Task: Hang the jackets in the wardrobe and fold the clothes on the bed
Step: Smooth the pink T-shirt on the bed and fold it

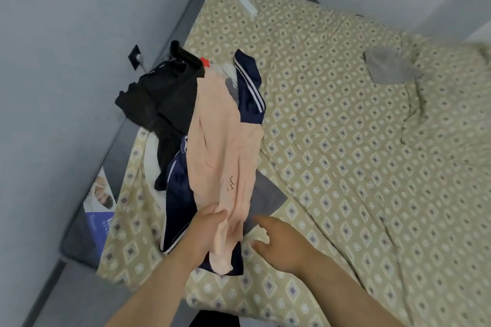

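A peach garment lies stretched over a pile of clothes on the bed's left side. My left hand grips its near end, fingers curled round the bunched cloth. My right hand hovers just to the right of it, fingers loosely spread and holding nothing. Under the peach garment lie a navy piece with white stripes and a black garment. A flat grey cloth shows beneath the pile's right edge.
The bed wears a beige sheet with a diamond pattern. A grey folded cloth lies far right by a pillow. A white bar rests near the far edge. A blue printed sheet sits on the grey mattress edge at left.
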Available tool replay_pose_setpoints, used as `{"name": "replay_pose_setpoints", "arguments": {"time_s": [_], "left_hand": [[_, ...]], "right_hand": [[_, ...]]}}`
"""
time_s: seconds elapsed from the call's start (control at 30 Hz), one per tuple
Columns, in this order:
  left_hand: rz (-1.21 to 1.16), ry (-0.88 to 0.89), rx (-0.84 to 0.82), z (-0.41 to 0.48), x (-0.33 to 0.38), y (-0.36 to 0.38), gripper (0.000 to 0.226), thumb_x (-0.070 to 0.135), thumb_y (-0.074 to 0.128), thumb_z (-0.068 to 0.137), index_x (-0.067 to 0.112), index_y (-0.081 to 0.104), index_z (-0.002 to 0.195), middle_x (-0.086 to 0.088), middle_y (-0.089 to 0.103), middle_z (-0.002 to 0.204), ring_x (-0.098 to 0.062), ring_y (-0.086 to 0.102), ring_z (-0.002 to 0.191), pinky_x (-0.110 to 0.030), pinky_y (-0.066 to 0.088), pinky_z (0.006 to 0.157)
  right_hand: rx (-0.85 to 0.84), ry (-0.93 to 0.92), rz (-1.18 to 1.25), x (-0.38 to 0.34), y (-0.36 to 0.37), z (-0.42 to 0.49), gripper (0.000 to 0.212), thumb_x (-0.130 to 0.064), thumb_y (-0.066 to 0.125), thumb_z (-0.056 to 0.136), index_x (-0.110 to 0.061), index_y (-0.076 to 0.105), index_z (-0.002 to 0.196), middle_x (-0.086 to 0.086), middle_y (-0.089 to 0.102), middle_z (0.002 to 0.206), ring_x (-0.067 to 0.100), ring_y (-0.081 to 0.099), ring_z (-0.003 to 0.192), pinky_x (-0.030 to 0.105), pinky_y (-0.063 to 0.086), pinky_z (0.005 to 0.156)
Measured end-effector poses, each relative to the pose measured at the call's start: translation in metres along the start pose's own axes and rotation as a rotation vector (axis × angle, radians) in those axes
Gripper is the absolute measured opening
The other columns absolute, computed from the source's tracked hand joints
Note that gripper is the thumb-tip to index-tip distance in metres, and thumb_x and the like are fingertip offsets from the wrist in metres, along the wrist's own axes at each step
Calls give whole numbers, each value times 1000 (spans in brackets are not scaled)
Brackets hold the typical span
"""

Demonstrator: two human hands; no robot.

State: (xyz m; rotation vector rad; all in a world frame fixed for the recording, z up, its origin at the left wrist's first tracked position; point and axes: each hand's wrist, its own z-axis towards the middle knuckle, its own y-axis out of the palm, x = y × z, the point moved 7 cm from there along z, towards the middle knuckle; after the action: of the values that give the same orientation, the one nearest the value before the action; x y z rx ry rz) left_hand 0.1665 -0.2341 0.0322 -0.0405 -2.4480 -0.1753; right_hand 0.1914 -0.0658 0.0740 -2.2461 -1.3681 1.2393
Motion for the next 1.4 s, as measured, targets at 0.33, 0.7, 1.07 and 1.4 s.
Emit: {"name": "replay_pose_setpoints", "arguments": {"time_s": [0.33,0.7,1.07,1.4], "left_hand": [[-344,557,-321,-196,225,23,26,19,49,83,7,73,85,-17,67,90,-26,68,84,-33,56,71],[-418,881,-466,-327,403,75,38,20,37,102,12,69,83,-5,70,74,-17,71,70,-26,56,59],[24,699,-146,-289,323,99,39,42,51,96,10,72,105,-9,74,101,-22,68,93,-36,51,79],[241,954,64,-319,271,131,24,26,81,73,21,61,83,16,68,74,0,62,63,-13,44,59]], "right_hand": [[366,-359,156,-130,-129,-84,37,-25,65,86,-40,57,119,-30,54,111,-6,50,103,14,41,92],[597,-307,391,-171,-225,-174,23,-20,53,95,-28,63,76,-15,65,75,-1,57,71,23,45,67],[759,-446,1007,-203,-299,-253,18,-16,53,100,-11,71,100,16,73,102,22,68,92,38,53,86],[657,-484,1469,-207,-296,-256,20,-10,51,101,-4,61,116,18,75,97,25,73,81,35,59,64]]}}
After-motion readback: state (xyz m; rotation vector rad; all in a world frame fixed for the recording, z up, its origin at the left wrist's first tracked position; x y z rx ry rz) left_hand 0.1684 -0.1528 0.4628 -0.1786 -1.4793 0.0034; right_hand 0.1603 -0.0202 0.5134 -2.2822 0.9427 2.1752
